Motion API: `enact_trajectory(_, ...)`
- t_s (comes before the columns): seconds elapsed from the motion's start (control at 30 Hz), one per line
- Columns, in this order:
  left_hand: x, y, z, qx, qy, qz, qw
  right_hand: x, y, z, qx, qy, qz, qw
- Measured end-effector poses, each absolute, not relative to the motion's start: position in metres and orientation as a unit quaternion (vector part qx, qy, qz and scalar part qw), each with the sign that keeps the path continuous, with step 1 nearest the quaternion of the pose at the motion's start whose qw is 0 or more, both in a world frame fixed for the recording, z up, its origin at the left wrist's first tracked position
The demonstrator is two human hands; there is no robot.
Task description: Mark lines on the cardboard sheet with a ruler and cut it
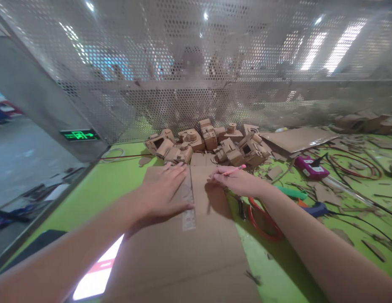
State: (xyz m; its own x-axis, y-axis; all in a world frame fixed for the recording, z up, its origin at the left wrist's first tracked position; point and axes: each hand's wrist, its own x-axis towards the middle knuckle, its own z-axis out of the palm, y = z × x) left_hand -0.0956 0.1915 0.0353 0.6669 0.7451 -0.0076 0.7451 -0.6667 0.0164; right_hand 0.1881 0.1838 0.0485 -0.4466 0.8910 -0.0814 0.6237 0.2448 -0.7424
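Exit sign: a green-lit rectangular sign point(79, 135) on the grey post at left shows a running figure and an arrow pointing right; any lettering is too small to read.
Purple box: a purple plastic box point(312, 167) with pale panels sits at right, its markings too blurred to read.
Lit screen: a bright white screen with a red band point(99, 269) shows beside the left forearm, its writing illegible.
Left hand: the left hand point(164, 189) is spread fairly wide, palm down, pressing on a clear plastic ruler point(188, 193), with the thumb lying across it.
Right hand: the right hand point(230, 179) is curled narrow, gripping a slim pink pencil point(234, 170); its tip cannot be made out.
Cardboard: a large flat brown cardboard sheet point(183, 261) lies beneath both hands on the bright green tabletop point(120, 172), the ruler lengthwise on it.
Behind: small brown cardboard models point(209, 136) crowd together beyond the sheet's far edge.
Right side: an orange-red looped cable point(265, 236) lies near the right forearm, with brown cardboard scraps point(325, 193) farther right.
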Motion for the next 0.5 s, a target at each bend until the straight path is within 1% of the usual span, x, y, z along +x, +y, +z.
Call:
enact_trajectory(0.1,-0.126,0.181,0.039,0.914,0.405,0.009,-0.002,0.188,0.184,0.045,-0.495,-0.77,0.36,0.18)
enact_trajectory(0.23,-0.152,0.16,0.033,0.893,0.449,0.02,0.041,0.188,0.184,0.043,-0.501,-0.773,0.349,0.174)
enact_trajectory(0.33,-0.153,0.144,0.024,0.867,0.493,0.037,0.054,0.188,0.182,0.043,-0.508,-0.776,0.334,0.167)
enact_trajectory(0.5,-0.137,0.133,0.017,0.854,0.514,0.064,0.051,0.187,0.181,0.04,-0.51,-0.784,0.314,0.161)
